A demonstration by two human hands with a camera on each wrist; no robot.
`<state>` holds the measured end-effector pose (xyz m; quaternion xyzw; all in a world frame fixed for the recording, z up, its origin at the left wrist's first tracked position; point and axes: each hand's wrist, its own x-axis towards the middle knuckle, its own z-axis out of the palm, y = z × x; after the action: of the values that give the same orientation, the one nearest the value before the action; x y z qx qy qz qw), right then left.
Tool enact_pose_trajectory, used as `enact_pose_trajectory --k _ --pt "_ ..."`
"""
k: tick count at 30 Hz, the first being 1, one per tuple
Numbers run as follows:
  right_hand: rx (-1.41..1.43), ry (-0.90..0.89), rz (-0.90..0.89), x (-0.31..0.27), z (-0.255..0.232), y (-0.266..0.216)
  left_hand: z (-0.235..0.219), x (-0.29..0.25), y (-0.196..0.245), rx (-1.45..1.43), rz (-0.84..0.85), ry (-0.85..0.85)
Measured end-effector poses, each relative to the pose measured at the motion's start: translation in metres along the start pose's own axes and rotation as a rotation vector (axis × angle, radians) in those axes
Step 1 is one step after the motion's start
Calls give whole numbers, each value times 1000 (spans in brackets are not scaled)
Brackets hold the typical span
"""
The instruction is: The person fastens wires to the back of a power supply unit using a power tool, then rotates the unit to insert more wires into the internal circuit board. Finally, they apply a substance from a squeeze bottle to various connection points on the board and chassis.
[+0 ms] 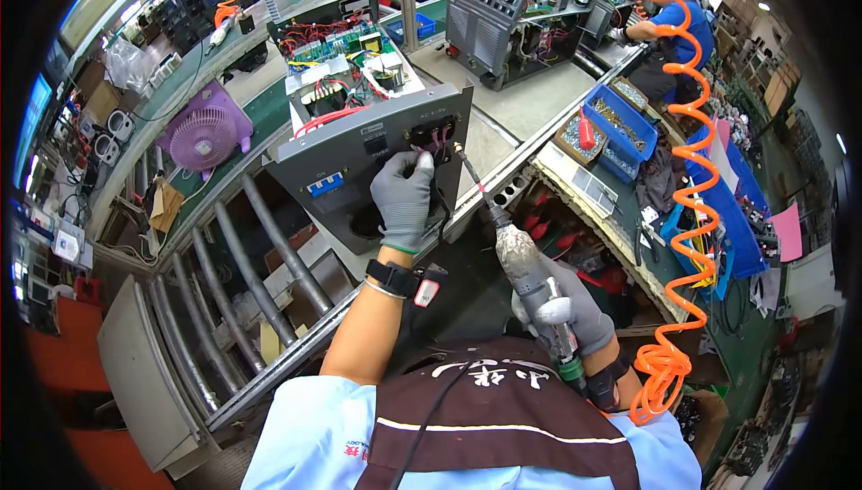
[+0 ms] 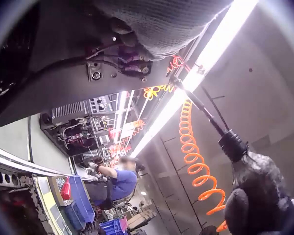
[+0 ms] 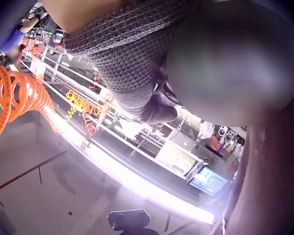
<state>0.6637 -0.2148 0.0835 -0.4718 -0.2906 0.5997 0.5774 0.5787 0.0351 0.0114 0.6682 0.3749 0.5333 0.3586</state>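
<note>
My gloved left hand (image 1: pixel 404 194) is against the dark grey back panel (image 1: pixel 332 153) of a welding machine, fingertips right at the terminal block (image 1: pixel 435 134) with its dark leads. Those fingertips are hidden, so I cannot tell whether they pinch anything. In the left wrist view, the glove (image 2: pixel 161 24) lies close over the panel, beside wire lugs (image 2: pixel 137 67). My gloved right hand (image 1: pixel 575 306) grips a power screwdriver (image 1: pixel 525 266) round its body. Its long bit points up toward the terminal block, the tip a little right of the panel's edge.
Behind the panel sit the machine's circuit boards (image 1: pixel 346 59). Metal rollers (image 1: pixel 269 248) run at left, near a purple fan (image 1: pixel 202 135). Blue screw bins (image 1: pixel 620 126) stand at right, beside a hanging orange coiled hose (image 1: pixel 696 185). Another person (image 1: pixel 682 23) works farther back.
</note>
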Motion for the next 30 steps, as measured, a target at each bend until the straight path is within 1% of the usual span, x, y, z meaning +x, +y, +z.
enact_pose_trajectory --k 1,2,3,5,7,8,11,12,16,18,22,24,28,30 --pt "10 -2 4 0 2 -1 -1 -1 -2 -237 -129 -34" --pt "16 2 7 2 3 -1 -3 -2 -3 -276 -184 -64" --pt "-18 -7 13 4 4 -1 -5 -2 2 -274 -188 -69" --pt "-52 -12 19 8 7 -1 -8 0 9 -197 -263 -76" --pt "-100 -24 12 15 9 2 -3 1 -2 -204 -259 -63" --pt "-149 -16 -5 20 7 6 -1 1 -5 -176 -227 -51" --pt "-90 -15 -30 32 9 9 2 -1 -9 -136 -171 -16" --pt "-114 27 9 35 13 6 3 -1 -8 -123 -149 9" --pt "-97 48 -25 41 15 7 2 -5 6 -94 -100 55" --pt "-57 31 20 38 19 -2 1 -5 13 -50 -33 61" --pt "20 37 24 40 22 -2 6 -7 8 -91 -35 86" --pt "-45 -4 38 38 21 -3 7 -7 7 -110 -103 92" --pt "-66 15 14 35 22 1 7 -5 4 -81 -82 92" --pt "-64 32 4 35 25 -4 8 -6 4 -135 -103 82"
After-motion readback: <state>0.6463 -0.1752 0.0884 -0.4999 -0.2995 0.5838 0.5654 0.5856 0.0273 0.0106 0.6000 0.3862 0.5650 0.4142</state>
